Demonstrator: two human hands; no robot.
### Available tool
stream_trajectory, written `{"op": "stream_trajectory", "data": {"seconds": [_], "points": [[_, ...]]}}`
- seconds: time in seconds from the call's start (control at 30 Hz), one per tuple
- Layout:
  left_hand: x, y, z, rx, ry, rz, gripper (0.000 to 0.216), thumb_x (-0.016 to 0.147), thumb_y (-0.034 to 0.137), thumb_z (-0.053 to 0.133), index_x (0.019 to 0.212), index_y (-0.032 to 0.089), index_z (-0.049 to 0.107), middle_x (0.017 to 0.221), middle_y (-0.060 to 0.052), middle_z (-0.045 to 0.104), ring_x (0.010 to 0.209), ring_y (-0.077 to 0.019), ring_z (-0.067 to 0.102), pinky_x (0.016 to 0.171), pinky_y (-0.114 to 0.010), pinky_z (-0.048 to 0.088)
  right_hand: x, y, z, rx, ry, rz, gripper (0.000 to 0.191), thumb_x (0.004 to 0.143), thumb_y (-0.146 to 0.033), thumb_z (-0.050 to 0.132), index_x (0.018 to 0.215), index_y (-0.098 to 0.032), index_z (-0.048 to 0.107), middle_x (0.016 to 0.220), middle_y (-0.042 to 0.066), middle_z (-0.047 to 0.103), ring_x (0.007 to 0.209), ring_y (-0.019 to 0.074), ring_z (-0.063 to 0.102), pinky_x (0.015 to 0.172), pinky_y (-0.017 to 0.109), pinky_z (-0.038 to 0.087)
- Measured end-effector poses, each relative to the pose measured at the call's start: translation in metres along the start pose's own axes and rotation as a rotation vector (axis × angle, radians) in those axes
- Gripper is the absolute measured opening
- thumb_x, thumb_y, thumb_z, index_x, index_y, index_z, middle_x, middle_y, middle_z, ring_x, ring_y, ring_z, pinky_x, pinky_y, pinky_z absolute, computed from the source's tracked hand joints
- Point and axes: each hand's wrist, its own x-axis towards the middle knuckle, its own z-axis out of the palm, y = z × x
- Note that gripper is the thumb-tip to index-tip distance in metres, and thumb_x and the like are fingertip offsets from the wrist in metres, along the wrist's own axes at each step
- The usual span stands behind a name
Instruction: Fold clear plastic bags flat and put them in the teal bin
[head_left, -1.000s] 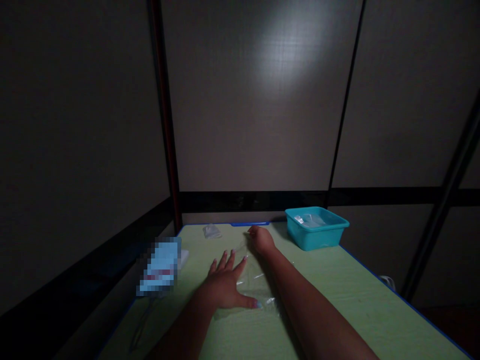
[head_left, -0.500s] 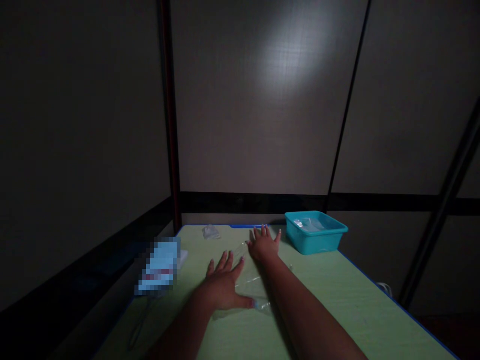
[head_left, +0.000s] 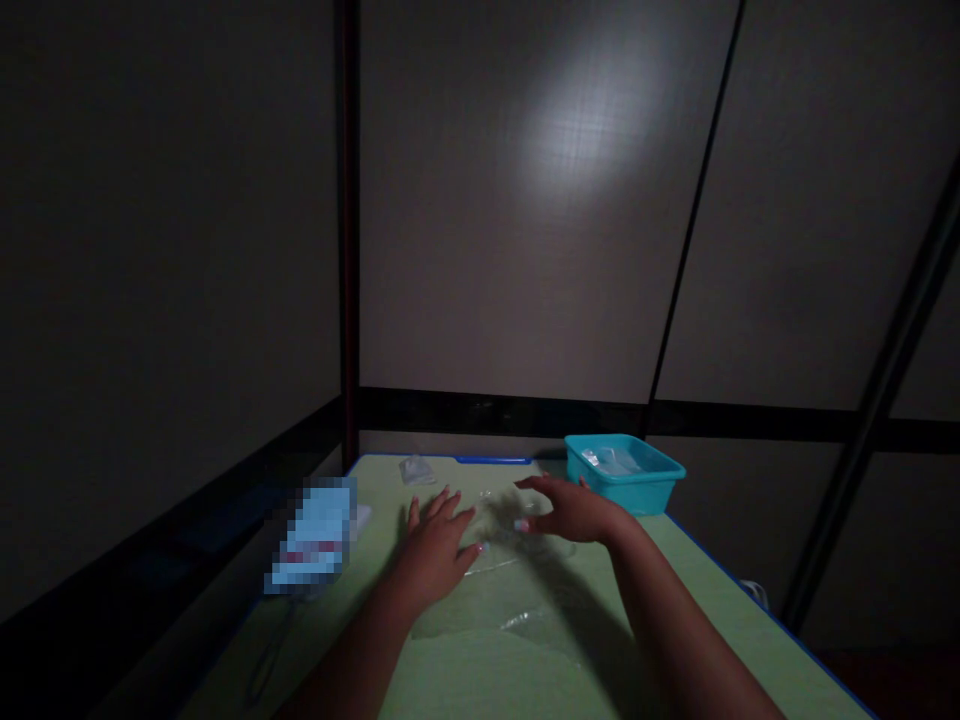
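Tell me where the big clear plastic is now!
In the head view, the clear plastic lies on the green table, partly between the left hand and right hand, mostly left of the turquoise tub.

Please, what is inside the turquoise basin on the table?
Inside the turquoise basin there is clear, wrinkled plastic, with a bright glint toward its left. The basin's bottom is covered by the plastic and near wall, so anything lower cannot be seen.
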Motion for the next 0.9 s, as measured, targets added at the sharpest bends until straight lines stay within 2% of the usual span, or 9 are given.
{"op": "stream_trajectory", "data": {"seconds": [0.07, 0.13, 0.2, 0.27, 0.37, 0.53, 0.67, 0.8, 0.9], "points": [[0.000, 0.003, -0.003, -0.023, 0.031, 0.026, 0.046, 0.078, 0.048, 0.045, 0.120, 0.031, 0.047, 0.136, -0.002, 0.036, 0.130, -0.0230, 0.017, 0.105, -0.046, 0.005, -0.019, 0.011, -0.008, -0.029, -0.080, 0.017, 0.060, 0.057, -0.047, 0.068, 0.111, -0.025, 0.055, 0.112, 0.011, 0.057, 0.100, 0.0274, 0.053, 0.084, 0.037, 0.038], [0.001, 0.004, -0.003, -0.055, 0.043, 0.047, 0.045, 0.076, 0.048, 0.048, 0.119, 0.032, 0.049, 0.135, -0.001, 0.038, 0.128, -0.0229, 0.020, 0.105, -0.043, 0.009, -0.032, 0.018, -0.012, -0.031, -0.229, 0.022, 0.055, 0.053, -0.039, 0.072, 0.103, -0.022, 0.057, 0.093, 0.008, 0.063, 0.081, 0.0216, 0.059, 0.068, 0.029, 0.044], [0.002, 0.003, -0.002, -0.078, 0.034, 0.060, 0.047, 0.075, 0.049, 0.050, 0.118, 0.032, 0.049, 0.134, -0.001, 0.038, 0.127, -0.0235, 0.021, 0.105, -0.042, 0.010, -0.038, 0.018, -0.011, -0.023, -0.374, 0.076, 0.048, 0.051, -0.033, 0.073, 0.094, -0.020, 0.058, 0.075, 0.004, 0.064, 0.063, 0.0175, 0.060, 0.054, 0.024, 0.043], [0.001, 0.003, 0.000, -0.088, 0.027, 0.076, 0.050, 0.073, 0.050, 0.052, 0.119, 0.032, 0.048, 0.134, -0.002, 0.037, 0.127, -0.0243, 0.020, 0.105, -0.043, 0.011, -0.040, 0.013, -0.006, -0.025, -0.484, 0.190, 0.035, 0.053, -0.030, 0.071, 0.084, -0.017, 0.060, 0.060, 0.001, 0.060, 0.049, 0.0151, 0.056, 0.044, 0.023, 0.041], [-0.002, 0.008, 0.002, -0.102, 0.011, 0.129, 0.056, 0.071, 0.054, 0.053, 0.122, 0.032, 0.046, 0.137, -0.002, 0.033, 0.127, -0.0255, 0.019, 0.104, -0.043, 0.012, -0.036, 0.004, 0.005, -0.030, -0.600, 0.284, 0.019, 0.057, -0.029, 0.067, 0.066, -0.014, 0.059, 0.045, -0.001, 0.052, 0.036, 0.0128, 0.049, 0.039, 0.025, 0.040], [-0.009, 0.026, 0.001, -0.173, -0.100, 0.282, 0.054, 0.068, 0.053, 0.057, 0.119, 0.037, 0.048, 0.140, 0.003, 0.027, 0.128, -0.0264, 0.016, 0.103, -0.041, 0.017, -0.030, -0.001, 0.019, 0.054, -0.739, 0.262, 0.023, 0.058, -0.028, 0.066, 0.047, -0.014, 0.052, 0.039, -0.001, 0.051, 0.033, 0.0115, 0.048, 0.040, 0.025, 0.041], [-0.011, 0.031, 0.004, -0.167, -0.164, 0.324, 0.051, 0.069, 0.053, 0.056, 0.118, 0.040, 0.048, 0.143, 0.004, 0.020, 0.130, -0.0284, 0.011, 0.103, -0.044, 0.015, -0.028, -0.003, 0.022, 0.166, -0.809, 0.201, 0.019, 0.064, -0.026, 0.058, 0.050, -0.014, 0.054, 0.039, -0.003, 0.051, 0.033, 0.0098, 0.047, 0.039, 0.022, 0.040], [-0.010, 0.026, 0.010, -0.137, -0.181, 0.310, 0.056, 0.070, 0.054, 0.055, 0.123, 0.042, 0.041, 0.145, 0.004, 0.011, 0.131, -0.0295, 0.005, 0.103, -0.047, 0.011, -0.027, -0.002, 0.024, 0.242, -0.785, 0.129, 0.019, 0.073, -0.024, 0.048, 0.060, -0.013, 0.058, 0.043, -0.003, 0.053, 0.032, 0.0090, 0.048, 0.038, 0.020, 0.038], [-0.009, 0.022, 0.012, -0.145, -0.197, 0.291, 0.061, 0.068, 0.056, 0.056, 0.124, 0.041, 0.039, 0.146, 0.003, 0.008, 0.131, -0.0297, 0.004, 0.103, -0.048, 0.012, -0.026, 0.004, 0.025, 0.404, -0.707, 0.131, 0.018, 0.076, -0.029, 0.047, 0.069, -0.014, 0.056, 0.050, -0.002, 0.057, 0.034, 0.0096, 0.052, 0.040, 0.020, 0.040]]}}
